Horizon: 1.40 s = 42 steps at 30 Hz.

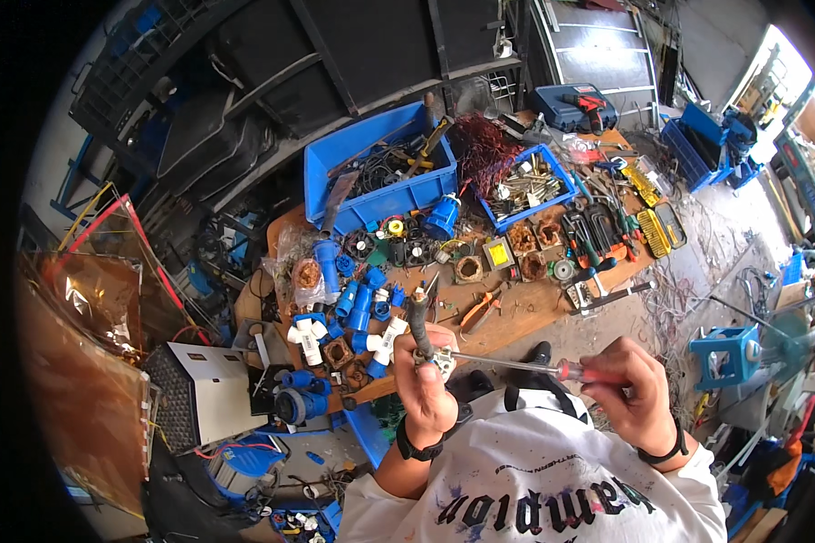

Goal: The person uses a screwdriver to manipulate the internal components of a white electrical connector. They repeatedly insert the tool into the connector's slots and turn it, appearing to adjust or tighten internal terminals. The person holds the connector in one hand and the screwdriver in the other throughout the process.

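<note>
My left hand (426,394) is closed around a dark grey rod-shaped piece (417,324), which points up and away over the near edge of the table. Beside its lower end, at my fingers, is a small pale fitting (445,362); its exact kind is not clear. In my right hand (632,391) is a screwdriver (507,363) with a clear red handle, gripped by the fingers. Its long metal shaft runs level to the left, and the tip meets the pale fitting. My left fingers partly hide where the rod and fitting join.
Blue and white pipe fittings (360,308) crowd the wooden table's (516,312) left side. Orange-handled pliers (483,310) lie just beyond my hands. Farther back are a large blue bin (385,204), a small blue tray (516,213) of metal parts and a drill (589,107). A blue stool (726,356) stands right.
</note>
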Motion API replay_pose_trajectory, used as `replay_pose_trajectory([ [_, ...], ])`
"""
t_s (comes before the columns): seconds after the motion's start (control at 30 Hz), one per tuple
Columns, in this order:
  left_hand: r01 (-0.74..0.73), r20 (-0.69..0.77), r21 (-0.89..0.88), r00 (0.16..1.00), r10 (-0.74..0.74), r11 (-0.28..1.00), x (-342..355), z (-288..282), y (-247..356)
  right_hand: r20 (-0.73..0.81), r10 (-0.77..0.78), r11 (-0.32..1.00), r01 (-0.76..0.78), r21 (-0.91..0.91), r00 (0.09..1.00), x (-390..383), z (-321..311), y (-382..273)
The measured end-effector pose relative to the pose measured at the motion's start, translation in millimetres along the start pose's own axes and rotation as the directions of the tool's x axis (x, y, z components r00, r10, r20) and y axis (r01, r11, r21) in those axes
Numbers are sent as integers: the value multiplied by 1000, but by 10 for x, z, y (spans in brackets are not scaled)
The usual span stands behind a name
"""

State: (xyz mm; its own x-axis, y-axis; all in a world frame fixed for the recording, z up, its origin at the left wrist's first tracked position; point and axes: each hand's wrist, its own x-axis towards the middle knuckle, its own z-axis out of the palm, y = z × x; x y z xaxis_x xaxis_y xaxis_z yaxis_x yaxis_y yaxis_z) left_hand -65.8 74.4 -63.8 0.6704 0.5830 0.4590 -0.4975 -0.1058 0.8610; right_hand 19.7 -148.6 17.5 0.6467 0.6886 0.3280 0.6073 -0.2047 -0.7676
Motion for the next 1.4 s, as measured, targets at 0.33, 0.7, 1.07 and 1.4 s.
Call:
replay_pose_trajectory([
  [0.33, -48, -18, 49, 999, 49, 998, -7, 34, 13, 82, 120, 992, -117, -37, 989, -40, -34, -47],
  [0.7, -11, -21, 62, 1000, 13, 998, -41, 58, -1, 71, -8, 1000, 9, -10, 997, -77, -7, 69],
  [1.07, 61, 8, 87, 998, -62, 994, -70, 325, -139, 546, 397, 785, -581, 214, 738, -62, -284, 273],
  [1.4, 186, -50, 194, 982, -180, 963, 44, 1035, -358, 137, -28, 976, 56, -209, 990, -42, -729, 824],
])
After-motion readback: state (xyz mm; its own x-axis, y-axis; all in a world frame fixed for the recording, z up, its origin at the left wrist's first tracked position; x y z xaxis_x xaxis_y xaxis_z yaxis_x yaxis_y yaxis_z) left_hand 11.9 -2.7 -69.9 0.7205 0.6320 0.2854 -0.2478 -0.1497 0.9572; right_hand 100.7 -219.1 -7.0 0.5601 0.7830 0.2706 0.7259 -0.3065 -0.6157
